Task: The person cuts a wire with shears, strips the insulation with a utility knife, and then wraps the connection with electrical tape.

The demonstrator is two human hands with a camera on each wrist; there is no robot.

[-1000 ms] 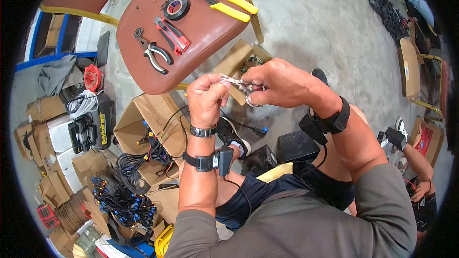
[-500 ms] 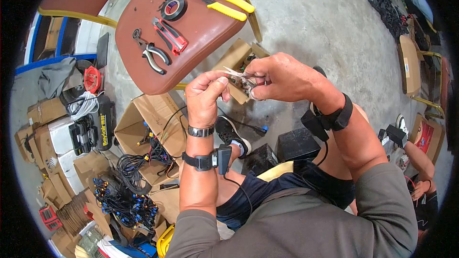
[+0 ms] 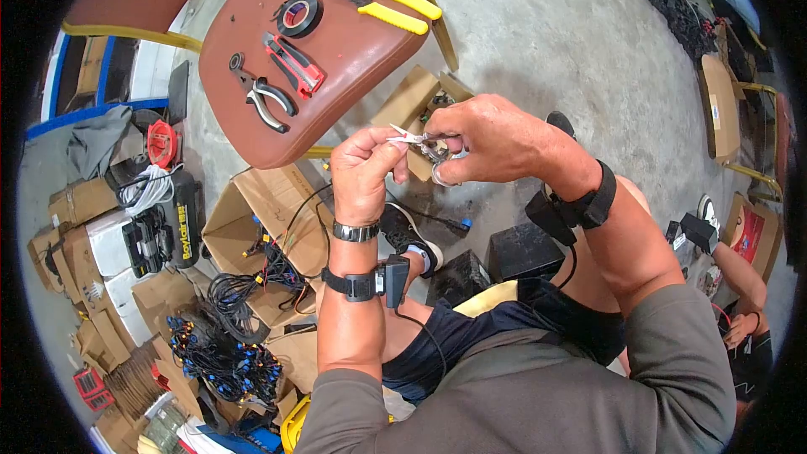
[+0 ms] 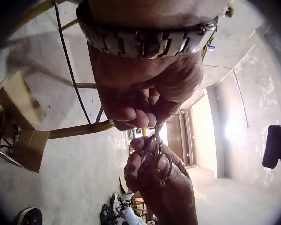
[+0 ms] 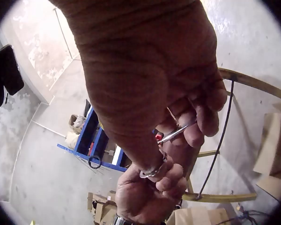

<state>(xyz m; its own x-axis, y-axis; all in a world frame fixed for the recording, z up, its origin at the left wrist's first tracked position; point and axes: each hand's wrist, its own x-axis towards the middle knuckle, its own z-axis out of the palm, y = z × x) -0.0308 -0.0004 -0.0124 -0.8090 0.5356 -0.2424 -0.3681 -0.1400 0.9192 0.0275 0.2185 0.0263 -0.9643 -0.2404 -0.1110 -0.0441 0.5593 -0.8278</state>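
My right hand (image 3: 496,139) holds small metal scissors (image 3: 412,139), with fingers through the handle loops. Their narrow blades are spread apart at the left fingertips. With thumb and forefinger together, my left hand (image 3: 363,172) pinches a thin cable, mostly hidden by the fingers. Below that hand a black cable (image 3: 424,214) with a blue connector (image 3: 465,224) hangs near the shoe. In the left wrist view, a scissor loop (image 4: 167,166) shows around a right-hand digit, just under the left fingertips. The right wrist view shows a scissor handle (image 5: 178,131) along the right fingers.
On the brown chair seat (image 3: 361,55) lie yellow-handled wire strippers (image 3: 395,13), black tape (image 3: 297,15), a red utility knife (image 3: 294,65) and pliers (image 3: 262,97). Cardboard boxes (image 3: 269,202) and bundled cables (image 3: 227,361) stand left. Another person's arm (image 3: 740,286) shows at right.
The scissor blades shift slightly at the left fingertips, their angle changing a little. Both hands stay nearly in place, and the chair with its tools shifts slightly left in view.
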